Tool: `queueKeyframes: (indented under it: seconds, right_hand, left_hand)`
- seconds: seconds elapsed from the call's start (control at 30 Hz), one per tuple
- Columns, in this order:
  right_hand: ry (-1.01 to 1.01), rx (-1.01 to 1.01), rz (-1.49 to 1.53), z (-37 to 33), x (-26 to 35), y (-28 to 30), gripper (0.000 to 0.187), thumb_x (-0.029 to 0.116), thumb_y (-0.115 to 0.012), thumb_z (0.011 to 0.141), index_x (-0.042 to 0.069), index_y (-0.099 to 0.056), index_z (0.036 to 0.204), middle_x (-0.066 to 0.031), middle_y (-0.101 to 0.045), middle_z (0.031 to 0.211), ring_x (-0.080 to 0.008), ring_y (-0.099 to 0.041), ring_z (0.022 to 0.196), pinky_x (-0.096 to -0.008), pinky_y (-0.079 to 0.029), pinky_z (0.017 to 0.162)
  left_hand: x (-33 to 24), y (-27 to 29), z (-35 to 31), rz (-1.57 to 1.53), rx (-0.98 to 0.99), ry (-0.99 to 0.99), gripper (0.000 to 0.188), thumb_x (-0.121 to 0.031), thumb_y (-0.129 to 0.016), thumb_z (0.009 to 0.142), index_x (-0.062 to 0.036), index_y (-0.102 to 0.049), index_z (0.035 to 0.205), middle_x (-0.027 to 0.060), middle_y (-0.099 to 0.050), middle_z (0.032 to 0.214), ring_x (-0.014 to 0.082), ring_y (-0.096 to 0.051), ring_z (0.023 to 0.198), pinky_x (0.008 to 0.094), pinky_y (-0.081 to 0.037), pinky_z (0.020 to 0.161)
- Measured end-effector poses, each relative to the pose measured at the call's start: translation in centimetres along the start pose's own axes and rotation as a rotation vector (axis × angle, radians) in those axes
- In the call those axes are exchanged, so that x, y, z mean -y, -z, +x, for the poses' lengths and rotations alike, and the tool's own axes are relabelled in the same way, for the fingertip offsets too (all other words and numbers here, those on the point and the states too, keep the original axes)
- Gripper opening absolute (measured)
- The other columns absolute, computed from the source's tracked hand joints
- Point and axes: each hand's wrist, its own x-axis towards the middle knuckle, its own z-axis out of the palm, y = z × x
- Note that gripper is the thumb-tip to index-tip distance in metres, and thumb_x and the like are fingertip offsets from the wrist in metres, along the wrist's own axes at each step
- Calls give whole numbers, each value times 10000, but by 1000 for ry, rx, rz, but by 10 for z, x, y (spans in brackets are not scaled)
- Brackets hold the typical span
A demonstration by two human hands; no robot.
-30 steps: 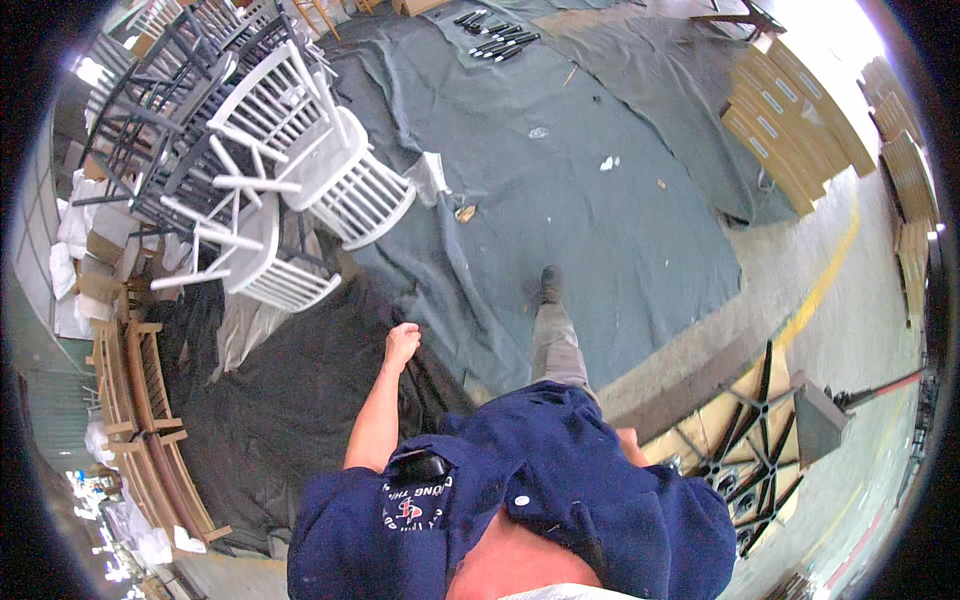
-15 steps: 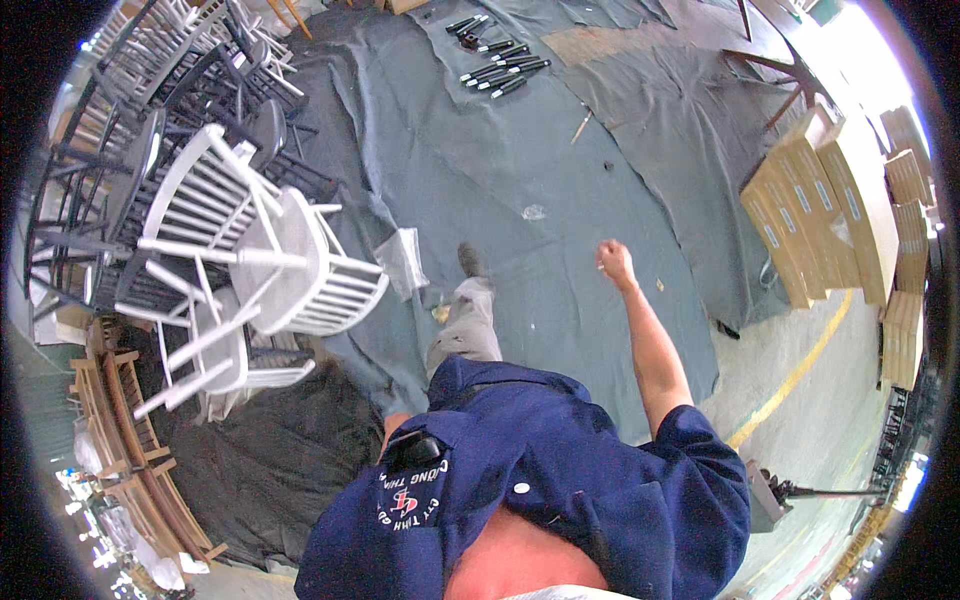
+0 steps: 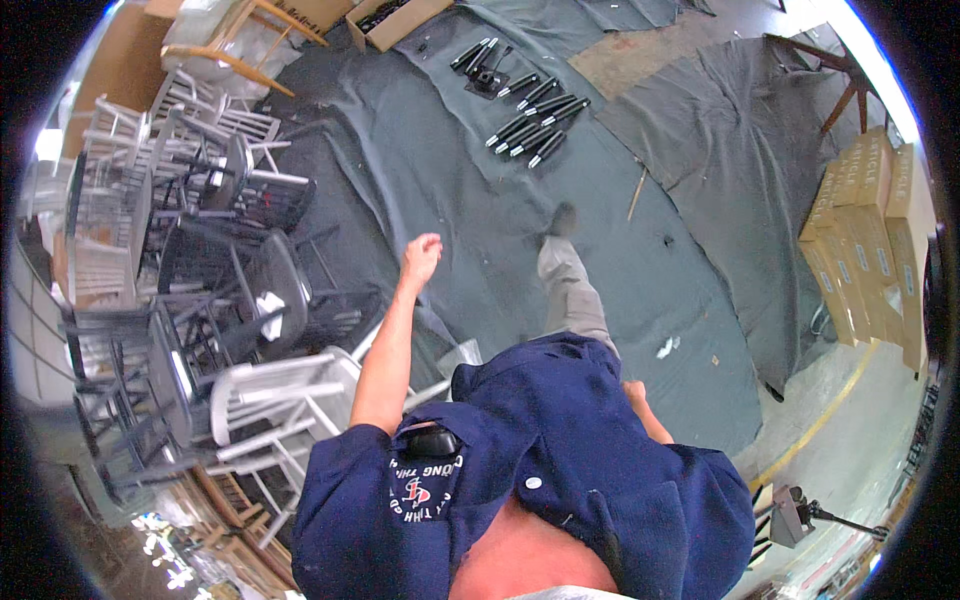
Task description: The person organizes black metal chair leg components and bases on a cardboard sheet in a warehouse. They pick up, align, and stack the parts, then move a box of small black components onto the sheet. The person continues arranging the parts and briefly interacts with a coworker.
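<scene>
My left hand (image 3: 422,259) swings forward over the grey-green floor cloth (image 3: 480,220), its fingers curled in and nothing visible in them. Nearest to it stand dark spindle-back chairs (image 3: 275,290) and a white chair (image 3: 285,400) beside my forearm. Down by my hip is my right hand (image 3: 636,393), its fingers hidden by the arm and shirt. One leg (image 3: 572,290) is stretched ahead in a step. Farther ahead lie several black rods with silvery ends (image 3: 540,105) and a small black metal part (image 3: 487,80).
Stacked cardboard cartons (image 3: 860,235) line the right side. A thin stick (image 3: 637,192) and a white scrap (image 3: 668,346) lie on the cloth. An open carton (image 3: 400,22) and a wooden frame (image 3: 240,60) stand at the far left. Wooden legs (image 3: 845,85) show at the far right.
I have stepped forward, so the black rods and cartons look closer. The left hand has swung ahead, the right hand back to my hip. The white chair has slipped toward the lower left.
</scene>
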Motion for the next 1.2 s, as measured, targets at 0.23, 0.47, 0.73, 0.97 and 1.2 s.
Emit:
queueKeyframes:
  seconds: [0.23,0.47,0.73,0.97,1.2]
  right_hand:
    - [-292,-36,1125,248,156,191,347,327,-466,860,19,-575,979,-146,-602,923,-266,-602,753,-418,-492,623]
    - [-368,-137,711,355,380,376,779,500,-524,794,-55,-331,1305,-299,-456,1241,-401,-444,1170,-415,-355,974]
    - [-865,-329,930,434,546,326,737,353,-613,783,-66,-310,1307,-255,-436,1273,-351,-436,1172,-397,-331,989]
    - [-1172,-206,1089,459,658,246,750,337,-591,808,-47,-235,1346,-278,-353,1327,-374,-383,1215,-402,-302,1011]
    - [-1266,-225,1291,473,705,205,731,352,-567,828,-25,-234,1358,-269,-391,1307,-367,-411,1194,-391,-314,1002]
  left_hand:
    - [-53,-18,293,622,378,-92,279,-141,-532,777,-57,-626,1026,126,-648,986,257,-616,948,357,-478,833]
    - [-44,-60,586,1112,685,-311,280,-77,-506,746,-70,-609,1007,142,-607,999,308,-587,958,440,-462,812]
    - [36,-287,949,1472,505,-1346,198,-178,-522,765,-85,-641,893,82,-578,1049,233,-541,1012,557,-407,808]
    - [35,-394,1111,1758,512,-1665,208,-210,-541,774,-122,-699,876,60,-572,1087,257,-475,1091,654,-174,1005]
    - [16,-336,1134,1824,509,-1874,152,-182,-546,751,-126,-688,743,55,-637,730,257,-573,792,607,-268,959]
